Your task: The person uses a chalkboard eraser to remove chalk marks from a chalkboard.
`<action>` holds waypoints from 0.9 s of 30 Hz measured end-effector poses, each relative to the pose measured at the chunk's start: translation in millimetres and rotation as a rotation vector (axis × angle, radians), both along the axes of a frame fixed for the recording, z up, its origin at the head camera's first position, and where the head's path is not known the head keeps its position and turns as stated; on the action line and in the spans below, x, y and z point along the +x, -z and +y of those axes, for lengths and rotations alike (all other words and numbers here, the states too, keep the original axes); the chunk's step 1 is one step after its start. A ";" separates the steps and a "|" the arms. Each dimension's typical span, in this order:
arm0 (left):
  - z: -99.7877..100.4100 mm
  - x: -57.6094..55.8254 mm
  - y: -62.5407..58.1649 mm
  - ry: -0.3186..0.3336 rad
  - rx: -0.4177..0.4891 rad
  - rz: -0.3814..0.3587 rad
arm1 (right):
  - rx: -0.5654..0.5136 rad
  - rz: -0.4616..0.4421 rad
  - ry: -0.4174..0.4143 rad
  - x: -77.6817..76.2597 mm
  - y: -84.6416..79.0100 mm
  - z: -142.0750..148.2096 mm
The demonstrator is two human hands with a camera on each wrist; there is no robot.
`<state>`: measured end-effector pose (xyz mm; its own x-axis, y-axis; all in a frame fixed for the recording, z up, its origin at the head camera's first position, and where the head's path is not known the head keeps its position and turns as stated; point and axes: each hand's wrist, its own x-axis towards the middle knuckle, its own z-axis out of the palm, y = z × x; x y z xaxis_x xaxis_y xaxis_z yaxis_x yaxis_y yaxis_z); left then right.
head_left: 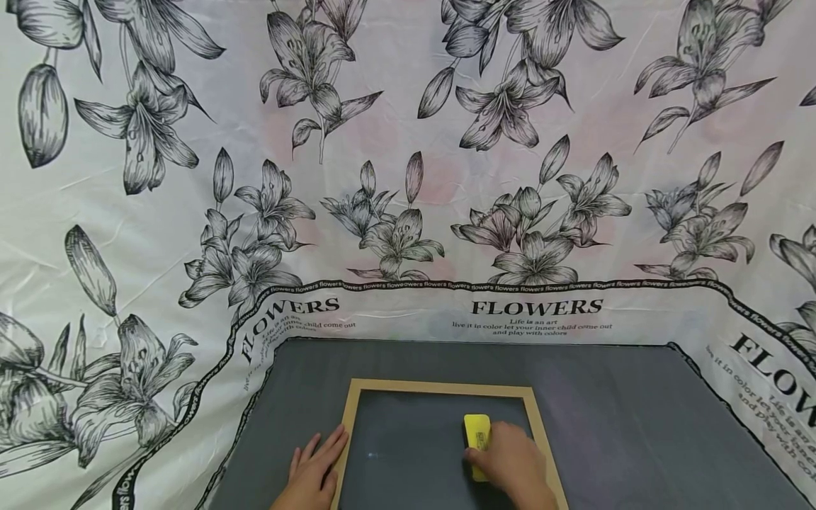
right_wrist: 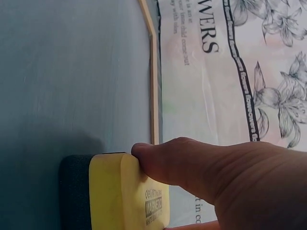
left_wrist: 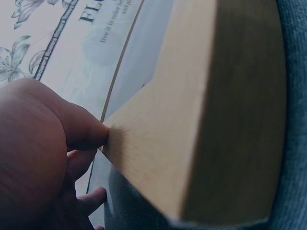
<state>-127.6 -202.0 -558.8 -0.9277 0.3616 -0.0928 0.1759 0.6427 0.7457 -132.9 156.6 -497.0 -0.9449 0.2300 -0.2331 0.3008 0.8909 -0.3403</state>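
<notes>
A small blackboard in a light wooden frame lies flat in the lower middle of the head view. My right hand grips a yellow board eraser by its sides, on the right part of the board. In the right wrist view, the eraser's dark felt side faces the board, and my thumb presses on its yellow body. My left hand rests at the frame's left side with fingers extended. In the left wrist view, my left thumb touches the wooden edge.
A dark grey table covering surrounds the board. Beyond it, a white cloth printed with lilies and "FLOWERS" lettering rises behind and at both sides. A faint pale mark shows on the board's left part.
</notes>
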 end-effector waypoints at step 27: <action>-0.9 0.1 3.5 0.006 0.026 0.018 | -0.040 -0.020 0.057 8.0 -1.5 46.6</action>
<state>-127.5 -202.9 -562.3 -0.9270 0.3691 -0.0665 0.1931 0.6218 0.7590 -124.8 203.3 -495.6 -0.9255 0.2738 -0.2616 0.3580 0.8578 -0.3688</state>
